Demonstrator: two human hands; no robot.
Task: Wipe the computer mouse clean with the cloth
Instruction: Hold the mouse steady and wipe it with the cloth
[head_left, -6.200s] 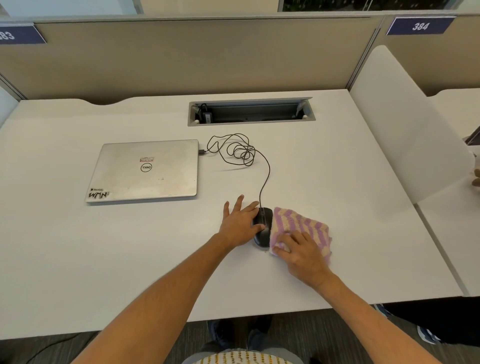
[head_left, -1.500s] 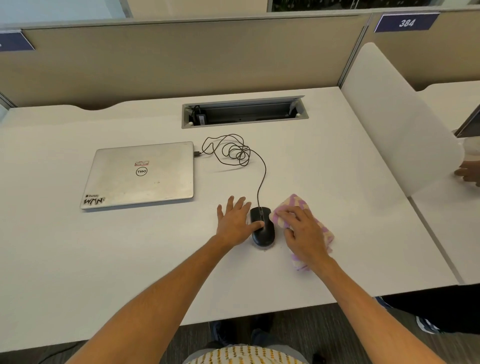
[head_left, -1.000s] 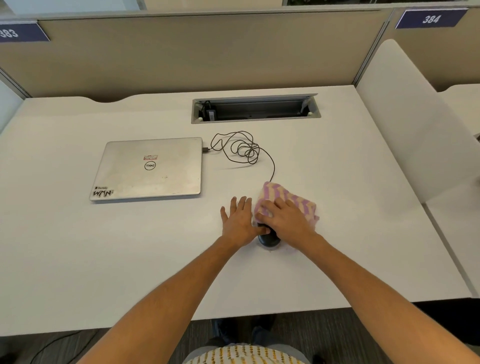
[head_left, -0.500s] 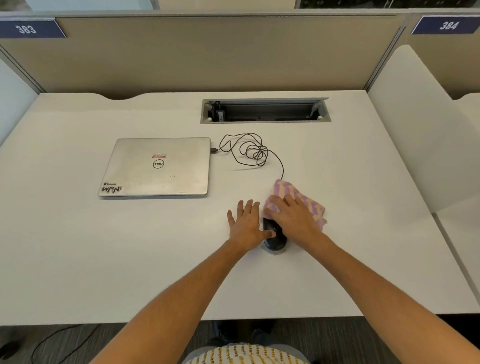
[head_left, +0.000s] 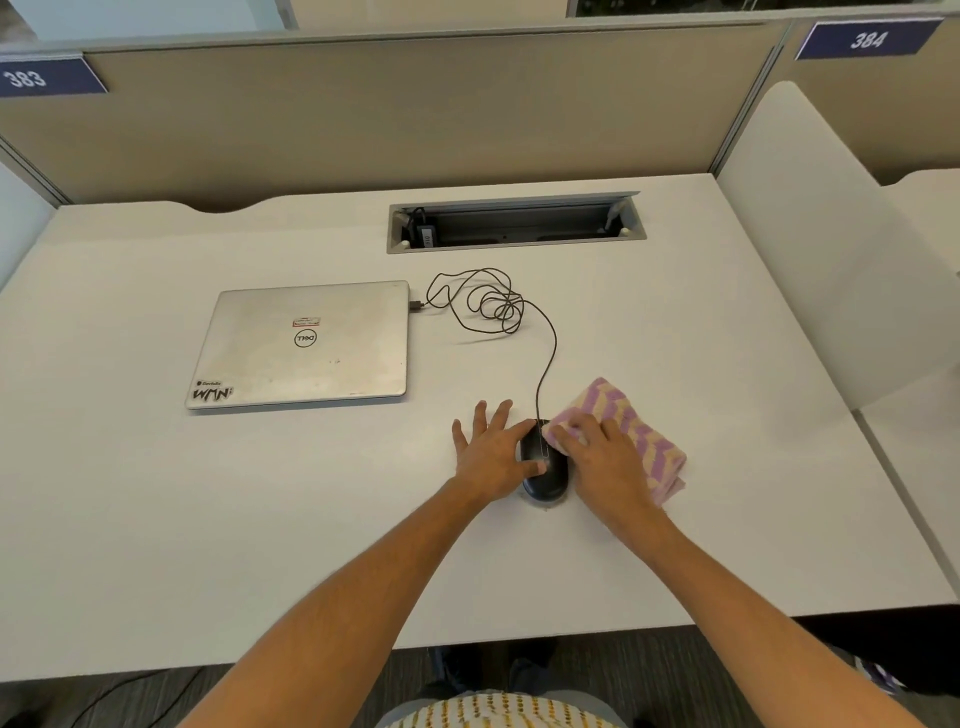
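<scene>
Mouse: black, wired; lies flat on the white desk, near the front edge and right of centre; its front points away from the person; between the two hands, touched by both
Cloth: pink and cream zigzag weave; bunched just right of the mouse, one end lying over the mouse's front right side, the rest on the desk under and beyond the right hand
Left hand: flat on the desk beside the mouse's left side; grip spread, fingers splayed forward; thumb laid across the mouse's left top; it pinches nothing
Right hand: palm down on the cloth; fingers pressed together and pointed toward the mouse's front, pushing the cloth against it; whether the fingers curl around the fabric or only press on it I cannot tell
Cable: black; runs from the mouse's front away from the person, loops in a loose tangle, ends at a plug in the laptop's right edge
Laptop: silver, lid closed; well left of the mouse, farther back; round logo in the middle, a small red sticker above it, a black sticker at its near left corner
Cable tray: grey, open slot sunk in the desk behind the cable
Partition: beige panel along the back of the desk; blue tags read 383 at left, 384 at right
Side screen: white panel standing at the desk's right edge
</scene>
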